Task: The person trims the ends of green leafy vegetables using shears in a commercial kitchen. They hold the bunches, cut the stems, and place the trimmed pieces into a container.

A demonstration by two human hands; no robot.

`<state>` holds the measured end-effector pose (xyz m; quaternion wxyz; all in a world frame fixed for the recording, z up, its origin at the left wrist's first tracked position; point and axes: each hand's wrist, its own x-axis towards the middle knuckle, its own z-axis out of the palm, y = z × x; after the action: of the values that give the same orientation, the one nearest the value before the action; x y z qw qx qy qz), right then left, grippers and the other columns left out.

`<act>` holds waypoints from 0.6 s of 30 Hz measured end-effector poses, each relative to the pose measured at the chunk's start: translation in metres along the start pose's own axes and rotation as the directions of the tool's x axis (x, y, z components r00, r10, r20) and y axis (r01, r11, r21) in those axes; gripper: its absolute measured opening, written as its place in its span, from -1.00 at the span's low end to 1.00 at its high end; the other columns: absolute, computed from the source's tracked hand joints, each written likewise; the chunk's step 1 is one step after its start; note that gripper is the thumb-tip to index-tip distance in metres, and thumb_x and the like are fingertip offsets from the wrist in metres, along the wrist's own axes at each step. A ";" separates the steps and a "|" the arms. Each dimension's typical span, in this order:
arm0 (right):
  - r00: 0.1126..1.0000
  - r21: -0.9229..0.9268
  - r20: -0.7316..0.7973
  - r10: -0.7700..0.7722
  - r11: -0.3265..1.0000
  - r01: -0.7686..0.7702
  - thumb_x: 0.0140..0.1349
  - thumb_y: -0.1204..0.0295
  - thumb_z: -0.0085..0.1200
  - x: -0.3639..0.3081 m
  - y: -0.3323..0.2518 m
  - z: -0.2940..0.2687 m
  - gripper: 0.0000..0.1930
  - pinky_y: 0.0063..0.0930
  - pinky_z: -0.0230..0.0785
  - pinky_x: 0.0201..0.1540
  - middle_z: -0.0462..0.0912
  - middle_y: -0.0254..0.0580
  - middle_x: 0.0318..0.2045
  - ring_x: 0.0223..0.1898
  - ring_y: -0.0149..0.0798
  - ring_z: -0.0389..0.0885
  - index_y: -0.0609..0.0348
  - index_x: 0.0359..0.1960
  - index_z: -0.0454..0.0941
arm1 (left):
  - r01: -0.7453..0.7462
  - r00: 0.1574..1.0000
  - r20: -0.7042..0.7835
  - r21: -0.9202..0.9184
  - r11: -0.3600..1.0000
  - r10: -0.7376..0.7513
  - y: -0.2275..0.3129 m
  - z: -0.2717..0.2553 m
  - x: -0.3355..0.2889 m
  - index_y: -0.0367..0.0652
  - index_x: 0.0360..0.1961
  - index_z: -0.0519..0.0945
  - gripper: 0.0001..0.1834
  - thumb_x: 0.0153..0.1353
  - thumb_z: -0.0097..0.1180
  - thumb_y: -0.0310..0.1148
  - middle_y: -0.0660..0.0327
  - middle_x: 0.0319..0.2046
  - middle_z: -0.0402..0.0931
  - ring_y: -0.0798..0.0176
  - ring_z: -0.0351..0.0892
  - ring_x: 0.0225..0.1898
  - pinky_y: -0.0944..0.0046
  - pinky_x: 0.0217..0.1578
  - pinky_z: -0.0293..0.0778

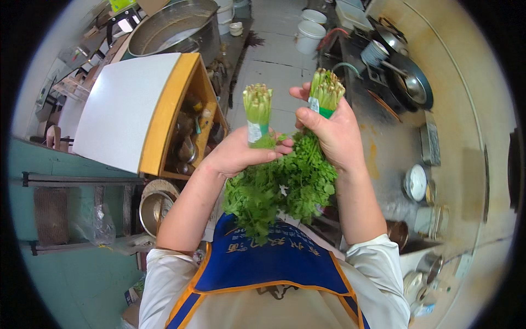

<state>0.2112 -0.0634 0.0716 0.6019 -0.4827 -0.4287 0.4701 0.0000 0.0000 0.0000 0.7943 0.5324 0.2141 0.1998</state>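
Each of my hands holds a bunch of cilantro in front of my blue apron (274, 263). My left hand (235, 149) is closed around the left cilantro bunch (257, 107), which has green and white tape round its cut stems. In my right hand (339, 131) is the right cilantro bunch (327, 90), also taped, with my thumb lying across the stems. Both bunches point stems away from me, and their leaves (279, 189) hang together toward my apron. Part of my left fingers is hidden behind the leaves.
A white-topped wooden cabinet (129, 109) with utensils stands left, beyond it a big metal pot (175, 30). Along the right runs a steel counter (378, 159) with a wok (411, 85), stacked bowls (375, 54) and a white bowl (416, 182). White buckets (310, 37) sit on the floor ahead.
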 end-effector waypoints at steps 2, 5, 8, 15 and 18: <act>0.999 -0.026 0.025 0.048 0.999 -0.047 0.26 0.50 0.35 0.042 0.004 -0.002 -0.50 -0.51 0.53 -0.19 0.71 -0.03 0.01 -0.23 -0.41 0.65 0.21 0.20 0.42 | -0.060 0.995 0.076 -0.085 0.995 0.067 0.014 -0.035 0.024 -0.26 0.43 0.29 -0.22 0.15 0.24 -0.51 -0.15 0.18 0.59 -0.07 0.70 0.07 -0.02 0.17 0.54; 0.999 -0.003 0.035 0.031 1.000 -0.031 0.25 0.53 0.34 0.109 0.015 -0.007 -0.51 -0.53 0.52 -0.20 0.73 -0.06 -0.04 -0.25 -0.43 0.64 0.24 0.18 0.42 | -0.083 0.987 0.109 -0.263 0.961 0.115 0.026 -0.089 0.066 -0.28 0.34 0.40 -0.28 0.08 0.19 -0.58 -0.15 0.15 0.61 -0.08 0.70 0.07 -0.01 0.12 0.56; 0.999 -0.033 0.034 0.014 0.999 -0.013 0.25 0.58 0.30 0.180 0.018 -0.015 -0.54 -0.54 0.52 -0.24 0.74 -0.09 -0.11 -0.28 -0.44 0.63 0.25 0.16 0.43 | -0.085 0.984 0.121 -0.348 0.934 0.135 0.038 -0.140 0.112 -0.29 0.34 0.38 -0.23 0.01 0.26 -0.50 -0.15 0.01 0.67 -0.07 0.73 -0.02 0.00 0.04 0.60; 0.998 -0.106 0.023 0.061 0.993 -0.058 0.20 0.72 0.23 0.324 0.028 0.000 -0.56 -0.55 0.50 -0.24 0.73 -0.18 -0.16 -0.23 -0.45 0.63 0.22 0.12 0.46 | -0.075 0.811 0.359 -0.719 0.691 0.462 0.086 -0.230 0.232 -0.33 0.00 0.44 -0.52 0.09 0.31 -0.40 0.11 -0.61 0.56 0.21 0.47 -0.72 0.22 -0.66 0.27; 0.999 -0.040 0.048 0.002 0.999 0.000 0.19 0.67 0.26 0.380 0.033 -0.004 -0.56 -0.52 0.51 -0.16 0.72 -0.18 -0.15 -0.17 -0.42 0.64 0.23 0.11 0.47 | 0.015 0.704 0.457 -0.774 0.633 0.543 0.119 -0.256 0.293 -0.24 -0.11 0.39 -0.64 0.11 0.25 -0.46 0.16 -0.58 0.58 0.26 0.54 -0.68 0.28 -0.65 0.31</act>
<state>0.2823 0.3110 0.0621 0.5816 -0.4833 -0.4520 0.4731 0.0911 0.3961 -0.0141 0.9167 0.2311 -0.2638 0.1912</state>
